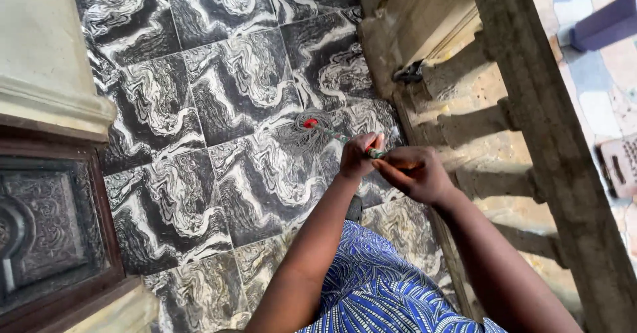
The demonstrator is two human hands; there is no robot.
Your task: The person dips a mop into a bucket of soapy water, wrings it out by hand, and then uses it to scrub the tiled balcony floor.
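Observation:
A mop with a grey stringy head [302, 134] and a red hub rests on the black-and-white marbled floor tiles [219, 87]. Its thin green-and-red handle [338, 138] runs up from the head to my hands. My left hand [357, 155] is closed around the top of the handle. My right hand [415, 172] grips the handle's end just beside it, fingers touching the left hand. Both forearms reach out over my blue patterned garment [375, 286].
A dark carved wooden door [50, 227] and a cream wall pillar [40, 47] stand at the left. A concrete balustrade [531, 120] with a low kerb borders the tiles at the right. Beyond it, lower ground shows a purple object [607, 21].

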